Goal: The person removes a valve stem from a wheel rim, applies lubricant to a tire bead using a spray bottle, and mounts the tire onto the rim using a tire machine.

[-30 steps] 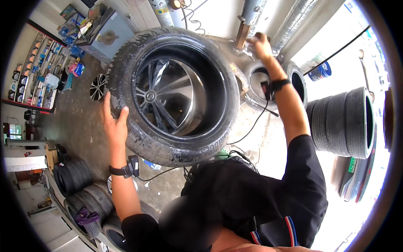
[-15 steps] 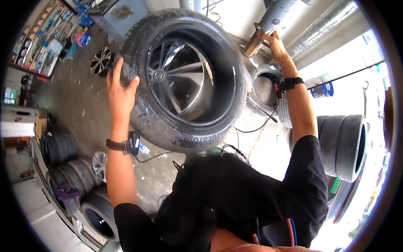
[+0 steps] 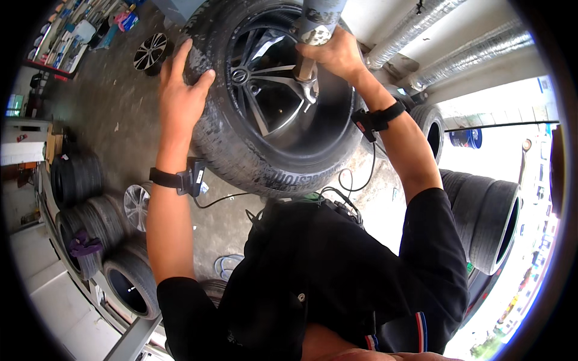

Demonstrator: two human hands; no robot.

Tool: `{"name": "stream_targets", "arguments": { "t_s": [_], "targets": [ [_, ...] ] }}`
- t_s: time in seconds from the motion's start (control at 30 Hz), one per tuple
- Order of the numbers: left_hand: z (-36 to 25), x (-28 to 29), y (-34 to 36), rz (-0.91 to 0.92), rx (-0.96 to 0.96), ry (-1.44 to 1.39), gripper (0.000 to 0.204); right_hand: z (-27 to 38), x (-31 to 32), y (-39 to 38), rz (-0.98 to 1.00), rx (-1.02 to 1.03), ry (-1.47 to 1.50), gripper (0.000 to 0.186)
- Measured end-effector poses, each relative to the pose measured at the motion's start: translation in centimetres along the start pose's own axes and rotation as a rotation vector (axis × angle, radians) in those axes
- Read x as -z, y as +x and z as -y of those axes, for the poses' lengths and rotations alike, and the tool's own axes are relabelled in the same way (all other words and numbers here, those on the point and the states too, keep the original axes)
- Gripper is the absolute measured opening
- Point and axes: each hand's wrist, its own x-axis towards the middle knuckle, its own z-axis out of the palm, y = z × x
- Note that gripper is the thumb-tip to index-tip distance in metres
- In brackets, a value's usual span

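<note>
A large black tire lies in front of me around a silver and black alloy wheel, whose spokes show inside it. My left hand rests against the tire's left side with its fingers and thumb spread. My right hand is wrapped round the hex-shaped shaft of a tire changer, below its thick grey arm. The metal mount head at the shaft's lower end hangs over the tire's opening. I cannot tell whether it touches the wheel.
Used tires stand at right and lower left. Two loose alloy wheels, one dark and one silver, are on the left. Silver foil ducts run at upper right. A black cable trails from my left wristband.
My right hand has brought the tire changer's arm and shaft leftward from beside the tire to over the wheel. My left hand stays at the tire's left side.
</note>
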Motion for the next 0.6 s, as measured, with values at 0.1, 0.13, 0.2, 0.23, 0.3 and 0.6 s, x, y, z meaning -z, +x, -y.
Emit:
{"name": "stream_targets", "arguments": {
  "t_s": [0.1,0.13,0.2,0.23,0.3,0.6],
  "targets": [
    [0.1,-0.2,-0.1,-0.010,0.029,0.003,0.064,-1.9,-0.6,0.7,-0.008,0.115,0.029,0.061],
    [0.5,-0.6,0.2,-0.052,-0.076,-0.025,0.068,-2.4,-0.3,0.2,-0.012,0.063,0.089,0.057],
    [0.7,-0.7,0.0,-0.069,-0.074,-0.034,0.067,-1.9,0.3,0.0,0.001,0.065,0.103,0.056],
    [0.6,-0.9,0.1,-0.073,-0.080,-0.044,0.067,-1.6,0.3,0.0,-0.009,0.053,0.056,0.058],
    [0.6,-0.7,-0.2,-0.052,-0.057,-0.010,0.063,-2.7,-0.5,0.0,-0.045,0.064,0.066,0.060],
    [0.1,0.1,0.1,0.043,-0.013,-0.016,0.065,0.3,-1.7,-0.2,-0.035,-0.062,-0.179,0.092]
  ]
}}
